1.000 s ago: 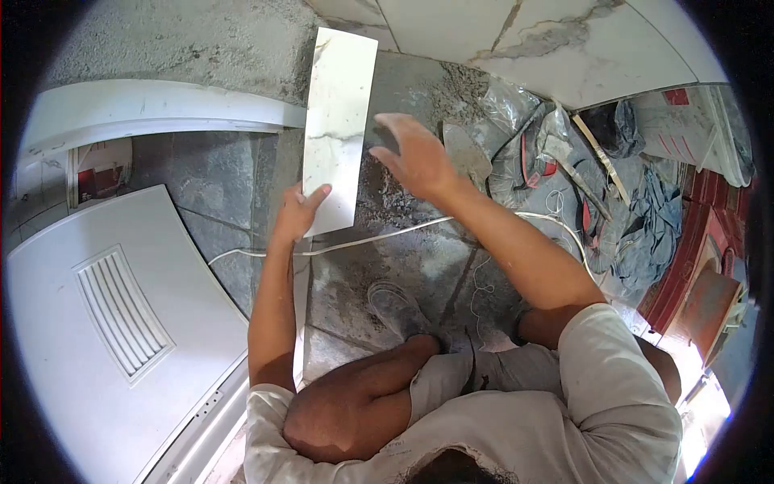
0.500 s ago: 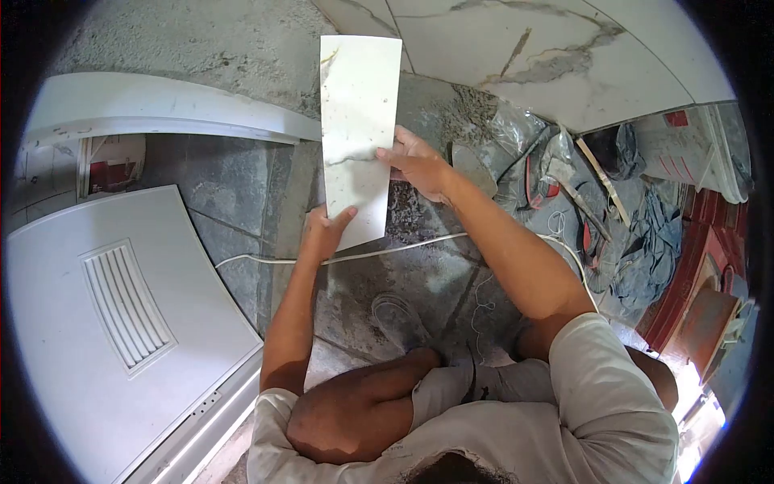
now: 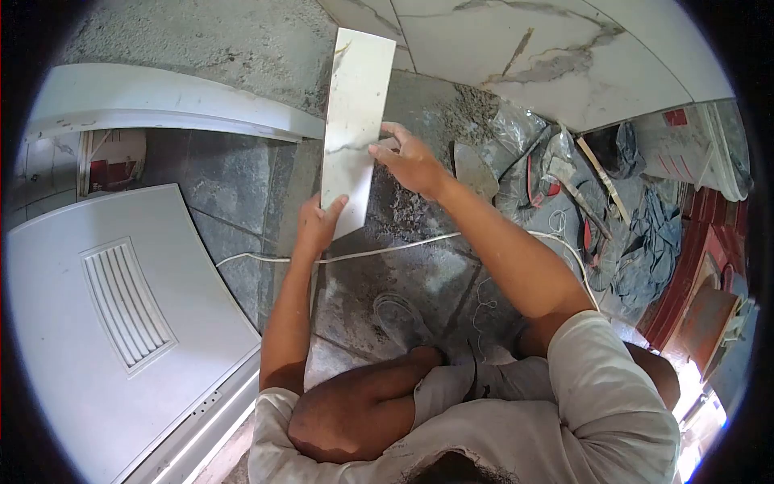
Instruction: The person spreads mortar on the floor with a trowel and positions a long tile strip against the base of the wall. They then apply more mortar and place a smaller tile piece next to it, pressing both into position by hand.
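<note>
A long white marble-patterned tile strip [image 3: 358,97] is held up in front of me, its far end near the rough wall. My left hand [image 3: 321,223] grips its lower left edge, thumb on the glossy face. Against its right edge is my right hand [image 3: 405,161], thumb on the face and fingers curled behind, partly hidden. The strip is tilted, its top leaning right. Below it a white cable [image 3: 395,249] runs across the dusty floor.
A white louvred door [image 3: 60,266] stands on the left beside a white frame [image 3: 185,101]. Marble-look tiles [image 3: 459,40] cover the wall ahead. On the right lie a wooden stick [image 3: 603,181], plastic bags, tools and a dark cloth [image 3: 647,250].
The tile strip has turned, so its face looks narrower and its top leans right. Its lower end has shifted left. Both hands have stayed on it, the right moving slightly left.
</note>
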Available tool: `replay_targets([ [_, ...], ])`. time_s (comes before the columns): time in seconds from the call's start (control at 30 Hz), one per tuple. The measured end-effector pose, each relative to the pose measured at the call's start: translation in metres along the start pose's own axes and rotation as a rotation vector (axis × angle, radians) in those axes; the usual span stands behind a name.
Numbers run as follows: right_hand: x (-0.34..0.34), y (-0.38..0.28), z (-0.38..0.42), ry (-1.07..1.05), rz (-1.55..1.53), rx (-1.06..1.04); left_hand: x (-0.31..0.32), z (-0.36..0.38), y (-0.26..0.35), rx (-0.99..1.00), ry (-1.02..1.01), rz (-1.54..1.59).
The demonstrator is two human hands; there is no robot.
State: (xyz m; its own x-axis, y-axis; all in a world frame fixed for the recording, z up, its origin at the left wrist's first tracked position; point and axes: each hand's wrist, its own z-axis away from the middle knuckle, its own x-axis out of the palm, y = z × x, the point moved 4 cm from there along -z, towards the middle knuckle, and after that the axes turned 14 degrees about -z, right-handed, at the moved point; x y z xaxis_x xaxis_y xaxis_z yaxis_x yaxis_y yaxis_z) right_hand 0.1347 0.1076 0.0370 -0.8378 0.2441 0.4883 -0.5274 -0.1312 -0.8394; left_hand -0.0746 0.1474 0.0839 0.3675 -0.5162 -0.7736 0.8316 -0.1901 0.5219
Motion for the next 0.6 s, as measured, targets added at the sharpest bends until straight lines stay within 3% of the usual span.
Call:
replay_targets([
  [0.17,-0.008,0.003,0.027,0.047,0.265,-0.071,-0.011,-0.030,-0.003,0.115,0.035,-0.216],
  [0.27,-0.014,0.009,0.045,0.043,0.264,-0.033,-0.012,-0.050,-0.013,0.109,0.119,-0.462],
  [0.43,-0.021,0.003,0.067,0.029,0.342,0.080,-0.008,-0.070,-0.019,0.102,0.095,-0.487],
  [0.53,-0.025,0.012,0.068,0.043,0.338,0.066,-0.008,-0.067,-0.005,0.214,0.211,-0.588],
  [0.6,-0.027,0.012,0.069,0.055,0.347,0.010,-0.005,-0.072,-0.010,0.175,0.206,-0.617],
])
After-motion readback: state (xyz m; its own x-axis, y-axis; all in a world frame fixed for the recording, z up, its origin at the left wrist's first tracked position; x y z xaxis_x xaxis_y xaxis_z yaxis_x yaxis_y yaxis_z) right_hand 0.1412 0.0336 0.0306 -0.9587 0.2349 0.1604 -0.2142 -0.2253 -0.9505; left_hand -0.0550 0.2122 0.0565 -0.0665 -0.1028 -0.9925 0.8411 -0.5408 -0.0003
